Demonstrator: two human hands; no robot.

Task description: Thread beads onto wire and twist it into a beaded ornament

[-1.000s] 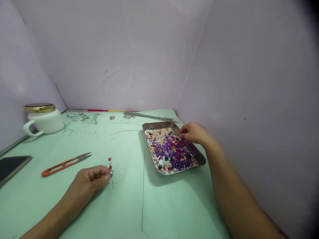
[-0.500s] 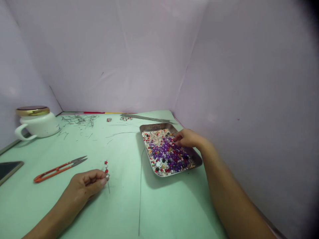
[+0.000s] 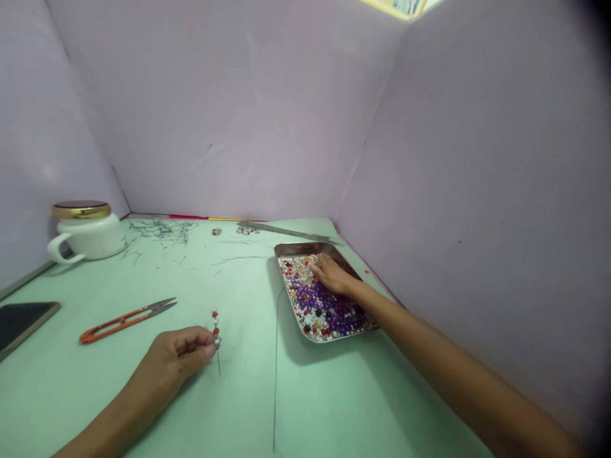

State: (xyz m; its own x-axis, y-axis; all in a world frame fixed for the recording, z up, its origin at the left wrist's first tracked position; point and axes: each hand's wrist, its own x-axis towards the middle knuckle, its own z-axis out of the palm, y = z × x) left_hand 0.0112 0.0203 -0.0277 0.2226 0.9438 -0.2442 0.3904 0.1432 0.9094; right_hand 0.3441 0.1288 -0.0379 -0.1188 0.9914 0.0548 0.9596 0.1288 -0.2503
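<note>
Between the thumb and fingers of my left hand (image 3: 184,353) is a thin wire strung with red and white beads (image 3: 216,322). The beaded part points up and away from me, and a bare wire end sticks out below the pinch. My right hand (image 3: 333,275) is over the far part of a metal tray (image 3: 310,247) of loose beads. Its fingers reach down among the pale beads (image 3: 301,267), thumb apart from the fingers. Purple beads (image 3: 310,296) lie nearer, mixed with red, black and white ones. Whether a bead is between the right fingertips does not show.
Orange thread snips (image 3: 126,320) lie left of my left hand, near a dark phone-like slab (image 3: 26,323). Behind stand a white lidded mug (image 3: 93,236), wire scraps (image 3: 165,230), small beaded pieces (image 3: 248,230) and a wire bundle (image 3: 291,233). One long wire (image 3: 275,375) runs beside the tray.
My right hand has moved left within the tray, from the right side onto the pale beads, and its fingers have spread. My left hand keeps its pinch. The view has shifted slightly.
</note>
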